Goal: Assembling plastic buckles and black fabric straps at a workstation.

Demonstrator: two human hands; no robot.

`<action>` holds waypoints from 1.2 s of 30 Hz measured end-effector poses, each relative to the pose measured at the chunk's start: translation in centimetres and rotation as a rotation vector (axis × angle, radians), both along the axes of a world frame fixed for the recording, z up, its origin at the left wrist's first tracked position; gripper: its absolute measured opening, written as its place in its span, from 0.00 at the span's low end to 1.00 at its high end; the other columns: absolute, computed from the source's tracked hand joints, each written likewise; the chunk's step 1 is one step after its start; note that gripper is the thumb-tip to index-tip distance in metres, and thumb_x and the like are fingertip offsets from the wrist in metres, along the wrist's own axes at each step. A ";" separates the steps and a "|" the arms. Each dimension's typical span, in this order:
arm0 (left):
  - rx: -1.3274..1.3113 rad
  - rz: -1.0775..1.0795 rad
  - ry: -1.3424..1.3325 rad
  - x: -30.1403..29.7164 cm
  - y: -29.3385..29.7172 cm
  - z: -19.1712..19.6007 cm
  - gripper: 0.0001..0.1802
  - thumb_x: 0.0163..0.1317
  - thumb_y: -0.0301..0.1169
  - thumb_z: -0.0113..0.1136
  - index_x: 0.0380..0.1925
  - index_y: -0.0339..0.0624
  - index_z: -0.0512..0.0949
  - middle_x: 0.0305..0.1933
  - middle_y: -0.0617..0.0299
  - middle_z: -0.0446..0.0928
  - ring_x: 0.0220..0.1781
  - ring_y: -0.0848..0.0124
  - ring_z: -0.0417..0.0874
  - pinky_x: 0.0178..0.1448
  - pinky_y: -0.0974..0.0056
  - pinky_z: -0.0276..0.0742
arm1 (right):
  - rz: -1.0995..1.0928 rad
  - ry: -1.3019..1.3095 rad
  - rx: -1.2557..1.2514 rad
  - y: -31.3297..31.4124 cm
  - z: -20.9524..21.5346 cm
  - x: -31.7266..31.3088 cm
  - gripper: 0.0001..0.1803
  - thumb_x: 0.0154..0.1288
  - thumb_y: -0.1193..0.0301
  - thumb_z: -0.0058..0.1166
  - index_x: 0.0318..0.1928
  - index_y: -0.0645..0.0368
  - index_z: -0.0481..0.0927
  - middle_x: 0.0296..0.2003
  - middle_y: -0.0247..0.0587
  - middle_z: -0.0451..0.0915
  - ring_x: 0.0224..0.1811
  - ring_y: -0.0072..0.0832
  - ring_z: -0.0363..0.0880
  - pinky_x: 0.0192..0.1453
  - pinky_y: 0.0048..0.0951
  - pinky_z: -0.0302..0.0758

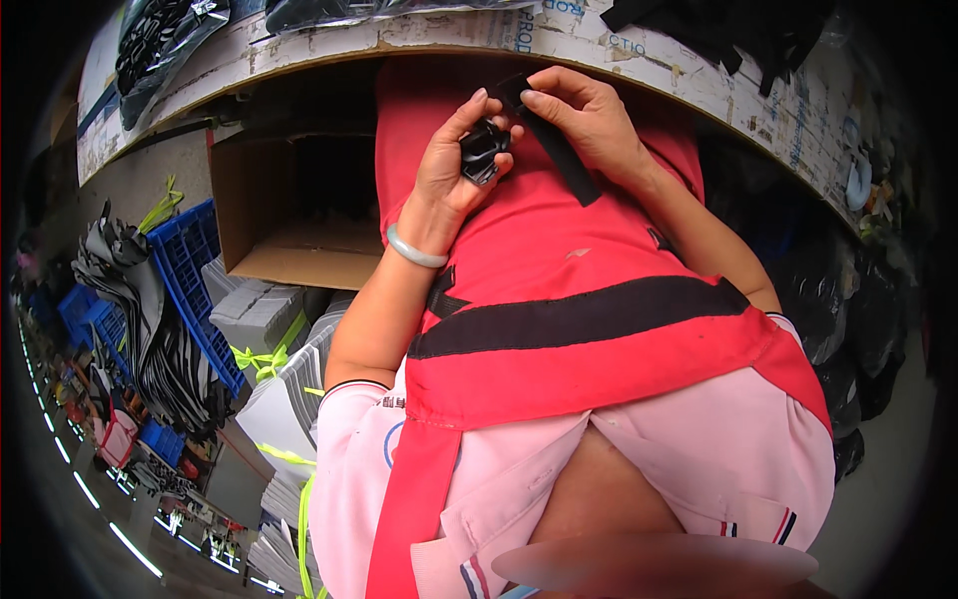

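Over my lap, in front of the red apron (589, 240), my left hand (439, 170) curls its fingers round a shiny black plastic piece (482, 153), which looks like a buckle. My right hand (597, 118) pinches a black webbing strap (561, 155) between thumb and fingers, close to the left fingertips. The strap's loose end hangs down across the apron. Where the strap meets the dark part between both hands is too dark to make out, so I cannot tell whether it is threaded through.
A worktable (339, 55) curves along the far side, bearing a clear bag of black parts (165, 45) and black straps (689, 25). At left are a cardboard box (309, 262), a blue crate (195, 285) and grey sheets (261, 317) tied with green cord. Dark bags (818, 299) stand right.
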State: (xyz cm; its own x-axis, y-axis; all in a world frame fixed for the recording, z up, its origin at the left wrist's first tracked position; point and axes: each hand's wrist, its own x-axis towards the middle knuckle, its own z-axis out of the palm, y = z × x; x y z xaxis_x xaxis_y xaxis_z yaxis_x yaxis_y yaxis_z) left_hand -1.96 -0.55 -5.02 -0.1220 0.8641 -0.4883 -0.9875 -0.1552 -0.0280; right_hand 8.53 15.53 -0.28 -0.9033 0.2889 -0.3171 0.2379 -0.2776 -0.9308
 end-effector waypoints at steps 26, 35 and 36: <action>-0.417 -0.033 0.870 0.7 0.7 2.6 0.14 0.65 0.35 0.64 0.41 0.34 0.83 0.21 0.62 0.78 0.15 0.81 0.71 0.17 0.75 0.61 | -0.011 0.320 0.526 -0.3 2.6 0.5 0.07 0.62 0.80 0.61 0.41 0.63 0.82 0.39 0.36 0.77 0.33 0.17 0.75 0.37 0.22 0.74; -0.504 0.078 1.071 1.1 0.7 2.8 0.09 0.63 0.30 0.66 0.40 0.36 0.85 0.25 0.67 0.78 0.20 0.84 0.71 0.21 0.76 0.61 | 0.216 -0.332 0.093 0.3 2.6 0.9 0.13 0.66 0.63 0.61 0.28 0.57 0.78 0.16 0.24 0.69 0.17 0.12 0.64 0.22 0.16 0.60; -0.493 0.070 1.131 1.2 0.7 3.0 0.08 0.62 0.28 0.66 0.40 0.36 0.85 0.26 0.67 0.79 0.22 0.84 0.71 0.24 0.76 0.63 | 0.211 -0.332 0.091 0.3 2.4 0.9 0.13 0.66 0.63 0.61 0.28 0.57 0.78 0.16 0.24 0.69 0.17 0.12 0.64 0.22 0.16 0.60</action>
